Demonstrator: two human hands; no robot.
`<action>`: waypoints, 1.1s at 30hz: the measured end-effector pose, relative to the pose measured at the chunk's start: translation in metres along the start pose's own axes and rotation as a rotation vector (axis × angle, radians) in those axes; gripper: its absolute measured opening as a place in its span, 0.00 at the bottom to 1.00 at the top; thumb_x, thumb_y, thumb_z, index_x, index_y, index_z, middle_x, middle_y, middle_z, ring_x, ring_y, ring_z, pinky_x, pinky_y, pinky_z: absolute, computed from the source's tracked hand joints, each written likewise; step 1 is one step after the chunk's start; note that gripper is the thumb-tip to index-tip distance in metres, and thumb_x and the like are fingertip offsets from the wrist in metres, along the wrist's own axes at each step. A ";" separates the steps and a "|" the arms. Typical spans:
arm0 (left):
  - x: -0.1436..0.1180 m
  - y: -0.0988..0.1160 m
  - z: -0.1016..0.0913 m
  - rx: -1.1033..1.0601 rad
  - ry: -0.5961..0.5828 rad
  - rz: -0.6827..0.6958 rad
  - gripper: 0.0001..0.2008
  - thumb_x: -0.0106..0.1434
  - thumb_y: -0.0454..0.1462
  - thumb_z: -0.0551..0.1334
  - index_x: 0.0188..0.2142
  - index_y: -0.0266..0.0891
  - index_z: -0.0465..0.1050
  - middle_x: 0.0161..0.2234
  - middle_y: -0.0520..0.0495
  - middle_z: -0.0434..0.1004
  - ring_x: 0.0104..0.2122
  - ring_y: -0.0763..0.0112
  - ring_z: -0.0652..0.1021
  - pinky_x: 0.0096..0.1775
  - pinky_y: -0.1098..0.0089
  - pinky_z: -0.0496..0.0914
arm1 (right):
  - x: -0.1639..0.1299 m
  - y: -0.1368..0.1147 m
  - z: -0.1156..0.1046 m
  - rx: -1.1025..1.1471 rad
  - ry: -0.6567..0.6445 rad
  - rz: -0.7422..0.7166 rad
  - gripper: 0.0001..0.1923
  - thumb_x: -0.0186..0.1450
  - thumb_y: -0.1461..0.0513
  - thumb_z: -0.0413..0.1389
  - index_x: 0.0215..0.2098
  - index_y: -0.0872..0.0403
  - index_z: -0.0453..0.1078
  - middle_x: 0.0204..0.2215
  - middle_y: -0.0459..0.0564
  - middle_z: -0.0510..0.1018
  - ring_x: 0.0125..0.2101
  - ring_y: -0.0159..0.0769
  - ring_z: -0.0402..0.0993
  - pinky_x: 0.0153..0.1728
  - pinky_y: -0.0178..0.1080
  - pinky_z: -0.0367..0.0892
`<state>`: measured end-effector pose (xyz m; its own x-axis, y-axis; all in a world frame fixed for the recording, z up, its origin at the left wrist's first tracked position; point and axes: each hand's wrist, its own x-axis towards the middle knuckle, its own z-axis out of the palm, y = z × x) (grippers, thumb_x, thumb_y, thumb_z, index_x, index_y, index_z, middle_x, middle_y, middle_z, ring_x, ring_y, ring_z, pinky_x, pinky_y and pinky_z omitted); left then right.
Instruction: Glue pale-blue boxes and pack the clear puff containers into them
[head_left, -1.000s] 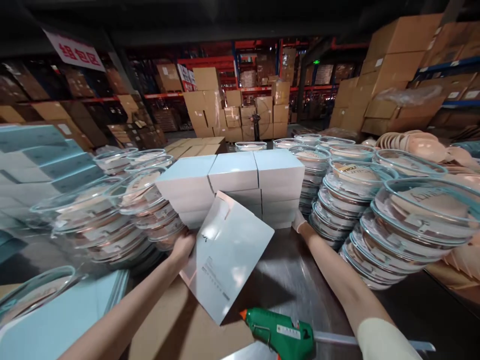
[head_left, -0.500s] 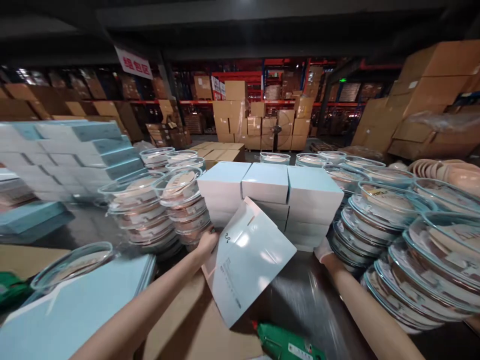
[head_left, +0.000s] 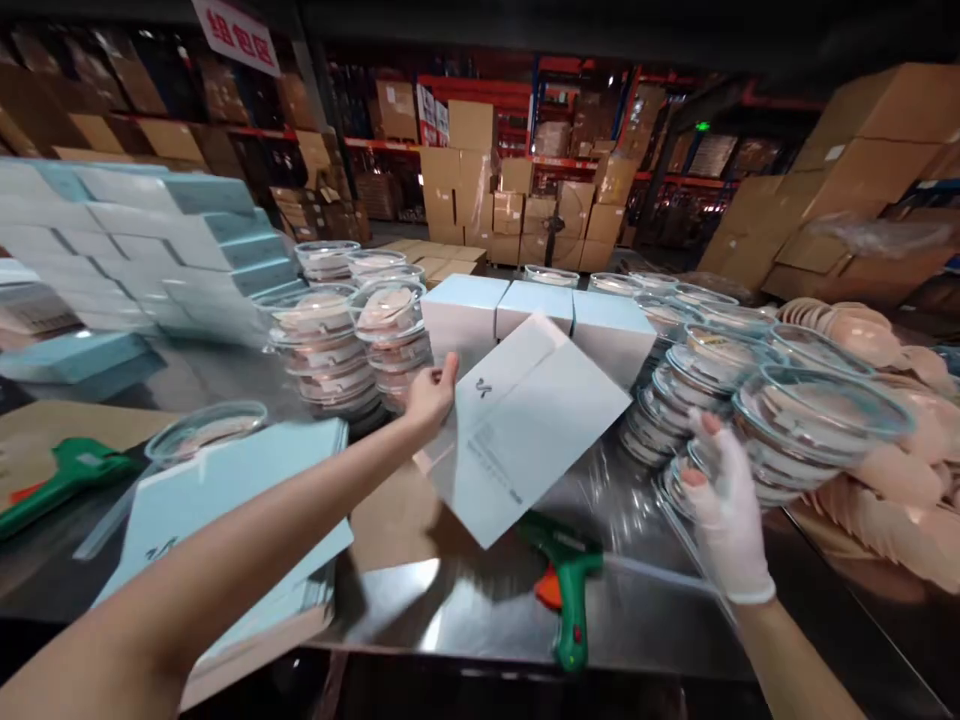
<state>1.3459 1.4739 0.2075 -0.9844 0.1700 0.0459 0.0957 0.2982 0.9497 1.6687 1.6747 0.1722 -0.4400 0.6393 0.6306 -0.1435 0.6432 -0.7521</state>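
My left hand (head_left: 432, 398), bare, grips the left edge of a light-blue printed cardboard piece (head_left: 525, 430), thumb up. The piece is tilted, with a small dark logo and lines of print facing me. My right hand (head_left: 721, 515) wears a white glove with bare fingertips showing. It hangs open beside the stacked clear round containers (head_left: 780, 440), its thumb and fingers apart and nothing between them. Below the cardboard piece, a green glue gun (head_left: 570, 590) with an orange trigger lies on the metal table (head_left: 457, 610).
Light-blue and white boxes (head_left: 465, 310) stand behind the held piece. More boxes (head_left: 172, 240) are piled at left. Flat blue cardboard pieces (head_left: 247, 520) lie near my left forearm, beside a second green glue gun (head_left: 75, 480). Beige discs (head_left: 900, 460) fill the right side.
My right hand has moved from beside the boxes back toward me and to the right, opening. The cardboard piece has turned in my left hand. The view has tipped down.
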 end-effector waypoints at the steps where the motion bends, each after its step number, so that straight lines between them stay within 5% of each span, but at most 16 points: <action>1: -0.011 0.012 -0.006 -0.017 -0.047 0.039 0.27 0.71 0.57 0.58 0.42 0.33 0.78 0.41 0.38 0.84 0.44 0.55 0.82 0.43 0.66 0.73 | -0.002 -0.017 0.001 -0.021 0.010 0.006 0.45 0.66 0.44 0.65 0.75 0.48 0.57 0.74 0.59 0.59 0.75 0.54 0.55 0.74 0.63 0.50; 4: -0.057 0.040 -0.037 -0.069 -0.285 0.301 0.28 0.63 0.59 0.67 0.40 0.33 0.81 0.36 0.43 0.83 0.36 0.61 0.79 0.36 0.69 0.70 | -0.007 -0.045 0.020 0.059 0.009 0.051 0.60 0.59 0.41 0.70 0.77 0.52 0.47 0.76 0.65 0.53 0.74 0.58 0.55 0.72 0.61 0.56; 7: -0.122 0.039 -0.092 0.057 -0.447 0.514 0.26 0.55 0.58 0.72 0.34 0.36 0.83 0.29 0.47 0.81 0.27 0.68 0.74 0.30 0.71 0.66 | -0.040 -0.053 0.038 0.130 -0.004 0.074 0.48 0.67 0.44 0.64 0.75 0.53 0.51 0.68 0.66 0.67 0.64 0.54 0.72 0.64 0.56 0.70; 8: -0.146 0.030 -0.112 0.116 -0.434 0.549 0.26 0.57 0.60 0.70 0.31 0.38 0.83 0.26 0.48 0.79 0.25 0.68 0.72 0.28 0.71 0.65 | -0.058 -0.054 0.040 0.107 -0.001 0.057 0.42 0.70 0.46 0.62 0.75 0.53 0.53 0.65 0.65 0.71 0.61 0.52 0.76 0.61 0.55 0.73; 12: -0.227 -0.038 -0.171 0.316 -0.086 0.707 0.23 0.65 0.59 0.65 0.30 0.45 0.84 0.24 0.51 0.81 0.21 0.69 0.74 0.25 0.71 0.65 | -0.143 -0.064 0.037 -0.255 0.128 -0.232 0.31 0.71 0.58 0.63 0.70 0.46 0.62 0.59 0.60 0.76 0.56 0.49 0.77 0.59 0.56 0.74; 14: -0.250 -0.072 -0.183 0.368 -0.105 0.760 0.20 0.69 0.55 0.65 0.31 0.45 0.83 0.25 0.52 0.82 0.21 0.71 0.76 0.25 0.72 0.66 | -0.175 -0.073 0.036 -0.410 0.148 -0.394 0.27 0.69 0.63 0.65 0.64 0.46 0.68 0.53 0.56 0.79 0.53 0.48 0.78 0.57 0.55 0.74; 17: -0.267 -0.108 -0.184 0.397 -0.247 0.862 0.16 0.72 0.49 0.64 0.33 0.43 0.81 0.26 0.52 0.83 0.22 0.73 0.79 0.26 0.75 0.68 | -0.201 -0.088 0.041 -0.345 -0.038 -0.429 0.16 0.70 0.65 0.62 0.56 0.48 0.73 0.44 0.51 0.82 0.46 0.43 0.80 0.51 0.47 0.76; 22: -0.274 -0.139 -0.191 0.343 -0.418 1.011 0.13 0.74 0.45 0.64 0.35 0.41 0.79 0.25 0.54 0.81 0.23 0.76 0.79 0.29 0.77 0.71 | -0.221 -0.086 0.040 -0.063 -0.385 -0.127 0.09 0.73 0.58 0.59 0.48 0.53 0.77 0.41 0.53 0.83 0.42 0.40 0.80 0.47 0.42 0.76; 28: -0.262 -0.190 -0.186 0.401 -0.506 0.939 0.12 0.75 0.45 0.62 0.50 0.46 0.81 0.34 0.51 0.87 0.28 0.71 0.84 0.31 0.75 0.74 | -0.249 -0.060 0.033 0.307 -1.279 0.627 0.39 0.65 0.35 0.59 0.52 0.59 0.80 0.40 0.53 0.84 0.41 0.43 0.80 0.44 0.40 0.76; 30: -0.265 -0.207 -0.171 0.469 -0.674 0.956 0.21 0.72 0.51 0.65 0.58 0.44 0.77 0.43 0.45 0.88 0.36 0.64 0.86 0.38 0.68 0.78 | -0.261 -0.056 0.032 0.426 -1.351 0.792 0.46 0.60 0.30 0.59 0.53 0.61 0.80 0.40 0.55 0.84 0.44 0.46 0.80 0.49 0.43 0.76; 33: -0.275 -0.222 -0.158 0.572 -0.976 0.936 0.52 0.52 0.64 0.73 0.66 0.35 0.70 0.60 0.29 0.79 0.54 0.42 0.83 0.54 0.49 0.78 | -0.282 -0.057 0.014 0.641 -1.370 0.904 0.51 0.58 0.27 0.58 0.55 0.61 0.79 0.46 0.59 0.83 0.50 0.49 0.80 0.58 0.48 0.72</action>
<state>1.5717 1.2129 0.0332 -0.0653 0.9908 0.1186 0.9019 0.0077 0.4319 1.7883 1.4517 0.0340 -0.8830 -0.3290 -0.3348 0.3982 -0.1474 -0.9054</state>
